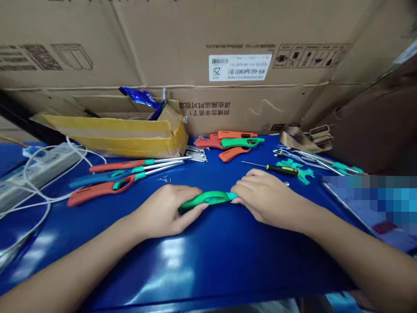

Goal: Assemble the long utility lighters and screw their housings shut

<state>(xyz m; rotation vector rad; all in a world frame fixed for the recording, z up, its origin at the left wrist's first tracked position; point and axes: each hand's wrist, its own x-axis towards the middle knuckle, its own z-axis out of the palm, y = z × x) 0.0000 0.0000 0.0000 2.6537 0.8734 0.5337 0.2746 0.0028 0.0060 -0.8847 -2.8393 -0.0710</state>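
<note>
A glossy blue tabletop [228,261] fills the foreground and catches pale glare from the overhead light. Behind it, big cardboard cartons [163,39] stand stacked like a wall, one bearing a white barcode label [240,66]. A white power strip [42,167] with looping cables lies at the left edge.

The handle [208,199] is lying on the table [208,265], with the left hand [169,211] resting on its left end and the right hand [265,198] on its right end. Behind it to the left, the long lighters [124,174] are lying side by side, and the small box [130,134] is sitting farther back. Behind it to the right, the screwdriver [282,169] is lying near, and the pile of shells [233,144] is sitting farther back.
</note>
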